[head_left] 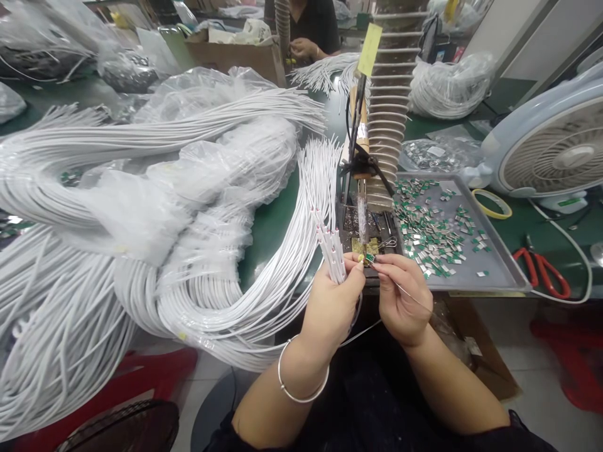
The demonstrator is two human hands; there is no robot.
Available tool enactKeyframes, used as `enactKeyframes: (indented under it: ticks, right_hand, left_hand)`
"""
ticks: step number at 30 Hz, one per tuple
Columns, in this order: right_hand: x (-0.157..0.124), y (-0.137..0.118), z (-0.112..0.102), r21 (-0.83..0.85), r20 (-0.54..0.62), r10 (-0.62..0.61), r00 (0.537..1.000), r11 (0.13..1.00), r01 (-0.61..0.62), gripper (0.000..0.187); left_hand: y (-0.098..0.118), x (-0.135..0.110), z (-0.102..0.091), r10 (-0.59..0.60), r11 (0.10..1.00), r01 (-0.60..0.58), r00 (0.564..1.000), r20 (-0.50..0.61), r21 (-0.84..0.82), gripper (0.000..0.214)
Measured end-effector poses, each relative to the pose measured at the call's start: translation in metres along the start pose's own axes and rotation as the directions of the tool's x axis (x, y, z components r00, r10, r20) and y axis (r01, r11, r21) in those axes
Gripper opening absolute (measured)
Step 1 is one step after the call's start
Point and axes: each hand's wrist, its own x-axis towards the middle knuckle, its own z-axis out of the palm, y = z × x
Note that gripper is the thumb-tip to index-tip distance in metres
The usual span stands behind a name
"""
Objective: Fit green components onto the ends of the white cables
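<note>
Left hand [330, 307] grips white cables [330, 251]; right hand [400, 295] pinches small green part [370, 258], maybe a clip; green worktop [271, 232], metal tray [499, 263] at 3 o'clock.

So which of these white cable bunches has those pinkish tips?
The bunch of cable ends gripped in the left hand. Its pink-banded tips point up and away from the person, while the big looped bundles lie heaped beside it, with no hand on them.

White cables [226, 307], pink-marked ends [325, 242]; green-silver chips [428, 226]; red-handled scissors [546, 276].
</note>
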Motion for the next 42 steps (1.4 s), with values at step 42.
enactKeyframes:
  ticks: [42]
  right_hand:
    - [0.0031,-0.0014,0.0026,-0.015,-0.016,-0.017,1.000,1.000,0.017,0.026]
  left_hand:
    - [0.0013,-0.0008,0.0010,-0.001,1.000,0.001,1.000,-0.002,-0.020,0.012]
